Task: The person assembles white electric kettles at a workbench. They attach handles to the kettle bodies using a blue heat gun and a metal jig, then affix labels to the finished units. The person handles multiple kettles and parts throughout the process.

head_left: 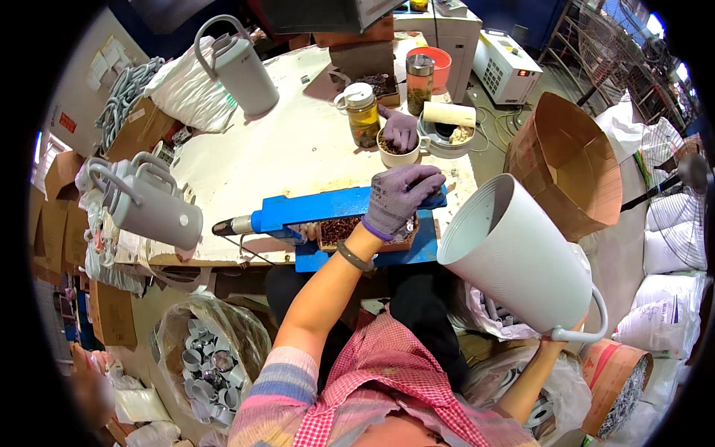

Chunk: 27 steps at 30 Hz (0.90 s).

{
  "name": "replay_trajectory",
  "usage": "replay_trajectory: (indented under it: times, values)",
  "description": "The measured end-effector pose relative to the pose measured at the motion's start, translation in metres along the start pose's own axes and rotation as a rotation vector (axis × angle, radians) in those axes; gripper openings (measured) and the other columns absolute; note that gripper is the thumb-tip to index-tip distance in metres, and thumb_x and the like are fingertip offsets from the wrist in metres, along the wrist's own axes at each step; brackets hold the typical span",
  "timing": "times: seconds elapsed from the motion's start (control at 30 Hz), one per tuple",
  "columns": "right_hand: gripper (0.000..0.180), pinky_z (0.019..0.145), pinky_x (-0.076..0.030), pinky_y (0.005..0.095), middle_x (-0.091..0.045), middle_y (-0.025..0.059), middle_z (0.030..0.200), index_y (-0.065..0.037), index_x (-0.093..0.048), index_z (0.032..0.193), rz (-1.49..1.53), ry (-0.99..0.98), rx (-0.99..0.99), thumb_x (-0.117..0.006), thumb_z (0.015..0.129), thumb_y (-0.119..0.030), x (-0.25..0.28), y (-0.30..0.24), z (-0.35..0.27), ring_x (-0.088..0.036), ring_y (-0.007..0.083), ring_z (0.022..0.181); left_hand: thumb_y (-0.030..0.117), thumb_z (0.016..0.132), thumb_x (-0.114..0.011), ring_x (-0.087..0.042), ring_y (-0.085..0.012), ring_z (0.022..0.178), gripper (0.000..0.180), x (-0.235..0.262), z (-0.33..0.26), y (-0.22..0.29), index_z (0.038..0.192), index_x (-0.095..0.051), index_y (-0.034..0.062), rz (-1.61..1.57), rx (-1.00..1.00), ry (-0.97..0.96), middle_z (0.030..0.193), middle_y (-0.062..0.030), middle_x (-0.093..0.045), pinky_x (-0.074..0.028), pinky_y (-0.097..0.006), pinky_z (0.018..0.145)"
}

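Observation:
My left hand, in a purple-grey knit glove, is over the right end of a blue metal fixture. Its fingers are bent and drawn together; anything between them is hidden. Under the fixture's bar sits a tray of small dark pieces. To the right, a large grey jug with a loop handle is tilted, its open end toward the fixture. At its handle end, my right hand holds the jug and is mostly hidden behind it. A driver-like tool with a metal nose projects from the fixture's left end.
More grey jugs stand on the pale table. A loose glove lies over a white cup near two lidded bottles. A cardboard box stands right; a bag of grey parts sits lower left.

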State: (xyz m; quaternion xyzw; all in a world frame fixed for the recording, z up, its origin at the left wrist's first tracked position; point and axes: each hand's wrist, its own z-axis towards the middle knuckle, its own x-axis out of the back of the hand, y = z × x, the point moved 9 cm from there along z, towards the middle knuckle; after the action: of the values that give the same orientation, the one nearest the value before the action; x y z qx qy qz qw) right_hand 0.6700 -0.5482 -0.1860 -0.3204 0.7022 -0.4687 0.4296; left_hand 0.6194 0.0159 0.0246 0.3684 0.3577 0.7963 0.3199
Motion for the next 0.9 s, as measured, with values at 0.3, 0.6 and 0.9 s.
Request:
replay_trajectory:
  times: [0.3, 0.6, 0.9]
  values:
    - [0.046, 0.091, -0.053, 0.0354, -0.063, 0.0086, 0.12, -0.007, -0.053, 0.133, -0.049, -0.22, 0.067, -0.041, 0.103, -0.04, -0.058, -0.041, 0.043, -0.063, 0.0206, 0.107, 0.017, 0.086, -0.076, -0.07, -0.015, 0.081, 0.022, 0.001, 0.004, -0.003, 0.101, -0.074, 0.0011, -0.084, 0.039, -0.091, 0.091, -0.0099, -0.074, -0.056, -0.027, 0.075]
    - [0.048, 0.092, -0.052, 0.035, -0.063, 0.0084, 0.121, -0.007, -0.054, 0.132, 0.026, -0.628, 0.117, -0.039, 0.103, -0.042, -0.19, -0.097, 0.026, -0.063, 0.0208, 0.108, 0.018, 0.09, -0.068, -0.068, -0.0278, 0.092, 0.035, 0.019, -0.096, -0.058, 0.123, -0.064, 0.0088, 0.471, 0.143, -0.491, 0.096, -0.0107, -0.071, -0.054, -0.037, 0.081]
    - [0.052, 0.1, -0.05, 0.0415, -0.053, 0.0158, 0.137, -0.003, -0.036, 0.146, -0.063, -0.472, 0.117, -0.051, 0.1, -0.022, -0.092, -0.05, 0.07, -0.059, 0.0263, 0.117, 0.045, 0.094, -0.056, -0.067, -0.0244, 0.1, 0.034, 0.003, -0.121, -0.145, 0.119, -0.07, 0.0282, 0.753, 0.449, -0.49, 0.106, -0.0107, -0.071, -0.048, -0.042, 0.097]
